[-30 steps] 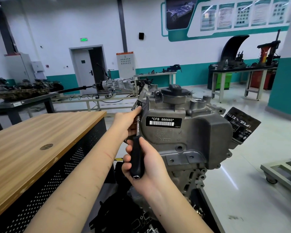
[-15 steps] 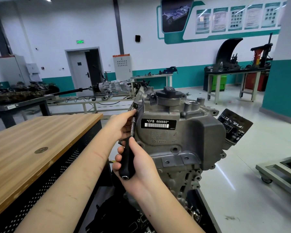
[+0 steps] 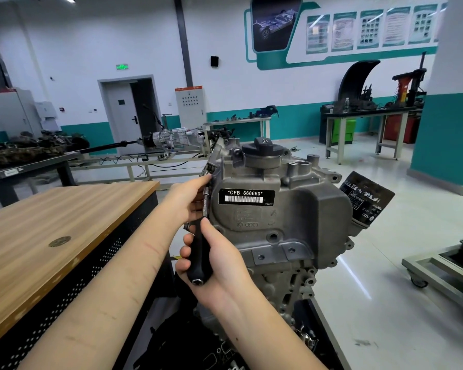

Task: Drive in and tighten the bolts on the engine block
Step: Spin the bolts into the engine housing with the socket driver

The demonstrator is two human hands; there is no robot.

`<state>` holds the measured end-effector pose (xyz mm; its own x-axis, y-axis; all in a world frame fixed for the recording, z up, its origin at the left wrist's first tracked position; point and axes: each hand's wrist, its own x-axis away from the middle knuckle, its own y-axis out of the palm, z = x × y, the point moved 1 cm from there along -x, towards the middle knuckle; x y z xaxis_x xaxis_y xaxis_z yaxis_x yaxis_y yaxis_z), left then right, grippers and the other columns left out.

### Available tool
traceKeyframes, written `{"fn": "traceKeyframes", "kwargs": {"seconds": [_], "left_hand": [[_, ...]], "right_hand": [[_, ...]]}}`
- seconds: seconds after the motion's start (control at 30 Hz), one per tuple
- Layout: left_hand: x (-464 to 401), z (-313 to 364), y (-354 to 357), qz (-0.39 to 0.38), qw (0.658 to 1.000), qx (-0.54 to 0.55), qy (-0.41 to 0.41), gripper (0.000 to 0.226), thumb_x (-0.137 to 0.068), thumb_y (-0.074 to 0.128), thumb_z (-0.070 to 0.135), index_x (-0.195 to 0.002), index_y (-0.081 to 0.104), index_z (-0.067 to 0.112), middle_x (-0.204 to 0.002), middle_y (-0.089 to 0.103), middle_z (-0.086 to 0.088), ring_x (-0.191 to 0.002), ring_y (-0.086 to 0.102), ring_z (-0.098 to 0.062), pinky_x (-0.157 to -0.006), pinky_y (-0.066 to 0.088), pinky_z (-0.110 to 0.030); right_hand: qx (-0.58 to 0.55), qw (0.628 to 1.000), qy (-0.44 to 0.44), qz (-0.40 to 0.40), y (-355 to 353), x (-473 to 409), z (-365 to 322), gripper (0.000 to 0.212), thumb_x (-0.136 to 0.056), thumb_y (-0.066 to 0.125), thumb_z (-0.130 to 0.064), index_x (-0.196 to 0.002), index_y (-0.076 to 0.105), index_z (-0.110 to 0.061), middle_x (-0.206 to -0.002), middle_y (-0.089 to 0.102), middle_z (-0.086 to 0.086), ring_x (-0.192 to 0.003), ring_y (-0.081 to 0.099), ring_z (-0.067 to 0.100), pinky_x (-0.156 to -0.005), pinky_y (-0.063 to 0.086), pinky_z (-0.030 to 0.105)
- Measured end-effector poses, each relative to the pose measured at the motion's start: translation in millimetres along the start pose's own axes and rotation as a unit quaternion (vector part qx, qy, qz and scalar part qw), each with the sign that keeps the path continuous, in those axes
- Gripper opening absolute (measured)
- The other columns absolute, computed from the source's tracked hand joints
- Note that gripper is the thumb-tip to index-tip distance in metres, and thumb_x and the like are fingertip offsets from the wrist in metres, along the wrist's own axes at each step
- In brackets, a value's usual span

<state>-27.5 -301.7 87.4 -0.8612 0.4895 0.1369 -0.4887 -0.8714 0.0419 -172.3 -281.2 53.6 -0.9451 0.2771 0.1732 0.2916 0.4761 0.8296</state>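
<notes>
Two hands clamp the ratchet (image 3: pixel 201 236): right hand (image 3: pixel 219 265) on its black handle, left hand (image 3: pixel 187 198) pinching its steel shaft.

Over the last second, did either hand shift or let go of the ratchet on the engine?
No visible change beyond camera drift. The right hand still grips the black handle of the ratchet; the left hand still holds its shaft near the head, at the left edge of the engine block. Neither grip was released.

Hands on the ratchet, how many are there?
2. The right hand grips the ratchet's black handle low down; the left hand holds its upper end beside the engine block.
</notes>
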Motion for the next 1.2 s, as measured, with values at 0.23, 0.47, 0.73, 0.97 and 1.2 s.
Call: {"fn": "traceKeyframes", "kwargs": {"seconds": [0.23,0.47,0.73,0.97,1.2], "left_hand": [[2,0,2,0.000,1.000,0.016,-0.001,0.023,-0.085,0.064,0.032,-0.077,0.056,0.012,-0.043,0.059,0.000,-0.028,0.053,-0.010,-0.032,0.041,-0.018],[10,-1,2,0.003,1.000,0.027,-0.010,0.038,-0.091,0.050,0.045,-0.073,0.056,0.013,-0.067,0.058,-0.003,-0.055,0.056,-0.017,-0.043,0.043,-0.024],[16,-1,0,-0.026,0.997,0.069,-0.032,0.043,-0.098,0.031,0.041,-0.077,0.054,0.011,-0.073,0.057,-0.004,-0.066,0.052,-0.018,-0.057,0.041,-0.029],[20,-3,-6,-0.052,0.998,0.032,-0.017,0.025,-0.093,0.047,0.027,-0.072,0.055,0.015,-0.048,0.061,0.004,-0.050,0.055,-0.012,-0.043,0.042,-0.020],[23,0,-7,-0.068,0.998,-0.001,-0.001,0.019,-0.091,0.054,0.021,-0.073,0.056,0.014,-0.060,0.061,0.002,-0.060,0.051,-0.013,-0.048,0.044,-0.022]], "right_hand": [[0.000,1.000,0.010,-0.004,-3,-1,-1,0.022,-0.098,0.045,-0.029,-0.088,0.051,-0.010,-0.045,0.050,-0.001,-0.033,0.042,0.008,-0.032,0.031,0.013],[-0.002,1.000,0.017,-0.004,-4,-3,-3,0.025,-0.097,0.045,-0.029,-0.082,0.050,-0.010,-0.045,0.050,-0.001,-0.032,0.041,0.009,-0.032,0.030,0.013],[-0.009,1.000,0.009,0.004,-4,-2,-8,0.030,-0.097,0.044,-0.028,-0.075,0.051,-0.009,-0.043,0.049,-0.001,-0.031,0.040,0.008,-0.031,0.029,0.012],[-0.071,0.997,0.014,-0.009,0,-1,-12,0.027,-0.091,0.054,-0.025,-0.071,0.052,-0.007,-0.046,0.047,0.002,-0.030,0.038,0.007,-0.028,0.027,0.011],[-0.161,0.986,0.042,-0.023,-3,-3,-6,0.037,-0.095,0.046,-0.029,-0.075,0.055,0.000,-0.049,0.053,0.006,-0.032,0.047,0.010,-0.029,0.034,0.012]]}}
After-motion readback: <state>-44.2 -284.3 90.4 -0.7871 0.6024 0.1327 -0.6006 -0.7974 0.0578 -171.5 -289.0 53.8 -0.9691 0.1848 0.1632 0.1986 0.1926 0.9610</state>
